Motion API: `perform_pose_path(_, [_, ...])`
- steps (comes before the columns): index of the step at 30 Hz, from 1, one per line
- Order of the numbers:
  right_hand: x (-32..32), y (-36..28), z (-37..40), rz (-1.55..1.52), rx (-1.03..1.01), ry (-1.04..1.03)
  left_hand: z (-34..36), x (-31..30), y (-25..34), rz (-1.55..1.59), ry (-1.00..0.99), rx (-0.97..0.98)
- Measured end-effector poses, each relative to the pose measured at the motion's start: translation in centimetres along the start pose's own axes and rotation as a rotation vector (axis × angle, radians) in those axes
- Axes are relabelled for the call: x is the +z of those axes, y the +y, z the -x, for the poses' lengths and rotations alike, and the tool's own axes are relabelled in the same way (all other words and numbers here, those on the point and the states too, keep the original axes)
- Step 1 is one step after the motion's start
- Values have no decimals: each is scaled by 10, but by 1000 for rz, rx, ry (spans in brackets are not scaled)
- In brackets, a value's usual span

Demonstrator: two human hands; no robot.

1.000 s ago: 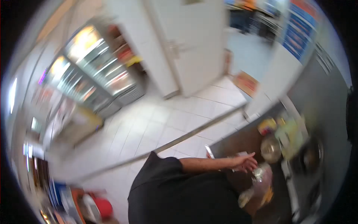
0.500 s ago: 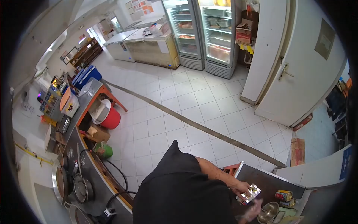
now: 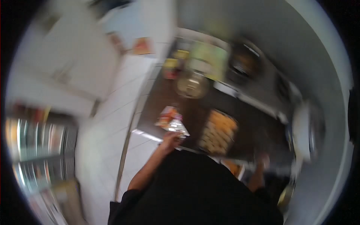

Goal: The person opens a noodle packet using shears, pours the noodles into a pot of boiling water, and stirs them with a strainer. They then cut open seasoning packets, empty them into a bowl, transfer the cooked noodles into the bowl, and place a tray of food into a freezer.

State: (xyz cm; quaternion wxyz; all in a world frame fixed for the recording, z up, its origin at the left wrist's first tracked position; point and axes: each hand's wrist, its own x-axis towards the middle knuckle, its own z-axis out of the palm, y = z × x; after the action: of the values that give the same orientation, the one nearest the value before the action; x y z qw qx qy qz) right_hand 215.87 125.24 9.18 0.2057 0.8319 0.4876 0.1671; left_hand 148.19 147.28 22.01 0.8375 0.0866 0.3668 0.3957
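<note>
At the front left of the dark worktop (image 3: pixel 245 114), my left hand (image 3: pixel 171 141) is closed on a shiny foil packet (image 3: pixel 176 126), which has orange and white print at its far end. My right hand (image 3: pixel 262 162) is near the worktop's front edge on the right, its fingers smeared by motion. Between the two hands lies a tray of food pieces (image 3: pixel 218 132), pale in the near part and orange in the far part. Beyond the packet stands a metal bowl (image 3: pixel 192 85).
Two cans (image 3: pixel 171 69) stand left of the bowl, and a green board (image 3: pixel 215 56) lies behind it. A dark round pan (image 3: pixel 245 62) stands back right. To the left are a white door (image 3: pixel 71 48) and lit glass-door fridges (image 3: pixel 39 140).
My view has swung round from the room to the worktop, bringing the tray into sight. My left hand still has the foil packet. My right hand is now apart from it, to the right.
</note>
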Motion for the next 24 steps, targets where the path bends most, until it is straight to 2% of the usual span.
perform_pose_path(1, [-76,-27,14,-144,247,-331,-7,11,-6,-28,60,-12])
perform_pose_path(2, [-144,-27,8,-214,257,-441,-18,7,-13,1,22,-72])
perform_pose_path(3, [-193,-36,1,-229,355,-591,-27,8,-16,-8,-3,-97])
perform_pose_path(4, [-208,-36,4,-252,424,-654,-32,14,-20,-12,-15,-104])
perform_pose_path(5, [-145,-26,14,-203,413,-559,-36,35,-26,-31,-9,-128])
perform_pose_path(7, [-157,-27,30,-469,331,-475,-34,65,-27,-61,-16,-109])
perform_pose_path(8, [-130,-27,35,-473,348,-490,-38,70,-32,-76,-16,-126])
perform_pose_path(10, [-54,-36,43,-710,470,-431,-44,75,-37,-91,-5,-156])
perform_pose_path(11, [-140,-42,25,-368,512,-656,-45,78,-39,-101,-12,-158])
perform_pose_path(16, [-173,-45,21,-434,528,-724,-38,87,-41,-139,39,-132])
perform_pose_path(20, [-155,-52,14,-426,449,-708,-30,85,-33,-130,70,-95])
perform_pose_path(21, [-200,-55,10,-494,525,-717,-29,85,-31,-127,70,-87])
perform_pose_path(23, [-113,-68,36,-423,456,-723,-33,78,-27,-99,62,-83])
perform_pose_path(24, [-62,-64,24,-346,407,-733,-33,74,-25,-94,76,-67])
